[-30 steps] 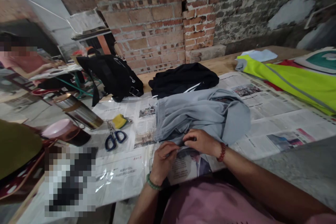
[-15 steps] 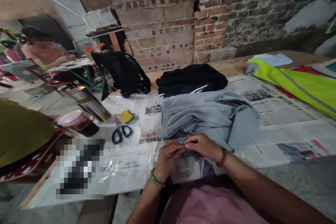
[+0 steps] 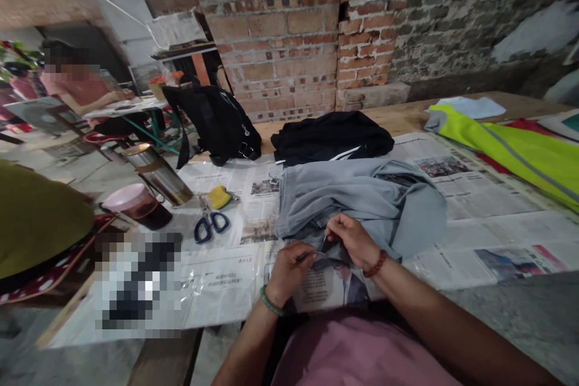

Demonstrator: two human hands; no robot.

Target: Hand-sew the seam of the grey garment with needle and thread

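My right hand [image 3: 355, 241] is raised at the front edge of the grey garment [image 3: 339, 190], thumb and finger closed on a thin, shiny sliver that looks like a needle [image 3: 324, 241]. Lower and to its left, my left hand [image 3: 289, 268] is pinched over the newspaper. Something small and dark shows at its fingertips, too fine to name. The grey garment lies crumpled just beyond both hands. Scissors [image 3: 211, 227] with dark blue handles rest to the left, near a yellow-and-green item [image 3: 220, 196].
Newspaper [image 3: 217, 280] under clear plastic covers the table. On the left stand a steel flask [image 3: 158, 175] and a pink-lidded cup [image 3: 138, 206]. Behind are a black bag [image 3: 221, 123] and black clothing [image 3: 335, 136]; a neon-yellow garment [image 3: 520, 148] lies right. A person [image 3: 75, 81] sits farther back.
My hands, fingertips together before, have come apart. The right one has risen slightly with the needle-like sliver now showing; the left has stayed low. The view has shifted slightly.
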